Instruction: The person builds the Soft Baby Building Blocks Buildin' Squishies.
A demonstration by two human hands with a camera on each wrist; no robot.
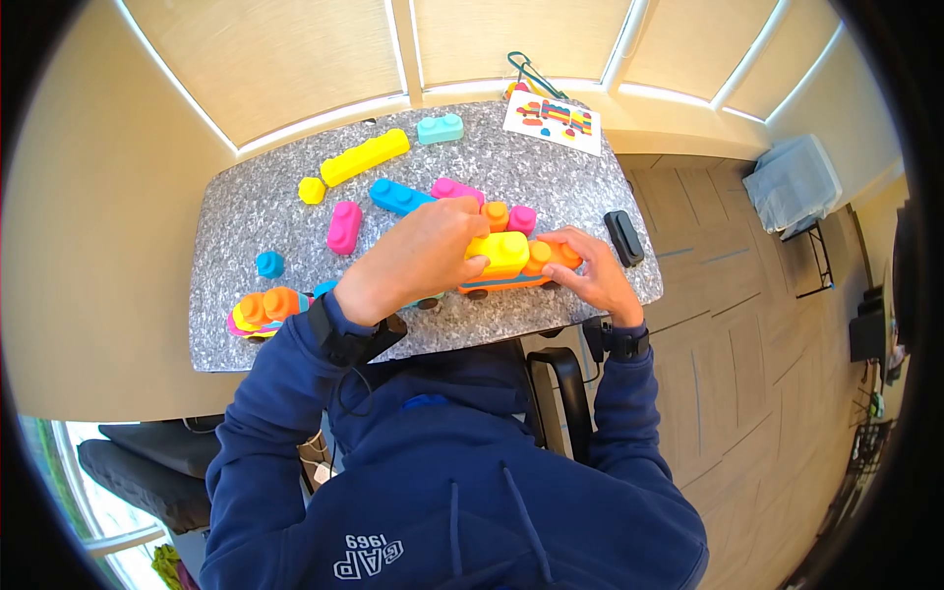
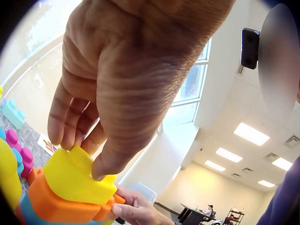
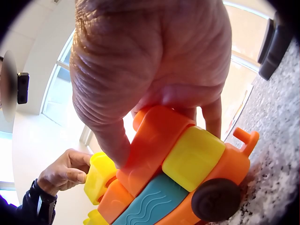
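My left hand (image 1: 428,239) pinches a yellow block (image 1: 503,254) between thumb and fingers. In the left wrist view that yellow block (image 2: 70,176) sits over an orange block (image 2: 58,201). At the other end of the same wheeled toy, my right hand (image 1: 595,278) grips an orange block (image 1: 560,256). The right wrist view shows the right thumb on this orange block (image 3: 152,145), its other fingers partly hidden behind. Below are a teal wavy block (image 3: 152,201), a yellow block (image 3: 193,152) and an orange base with a dark wheel (image 3: 215,200).
A second wheeled toy (image 1: 264,310) stands at the table's left, partly behind the left sleeve. Loose blocks include a long yellow one (image 1: 365,157), a teal one (image 1: 440,129), a pink one (image 1: 343,228) and a black one (image 1: 623,238). A picture card (image 1: 553,123) lies at the back right.
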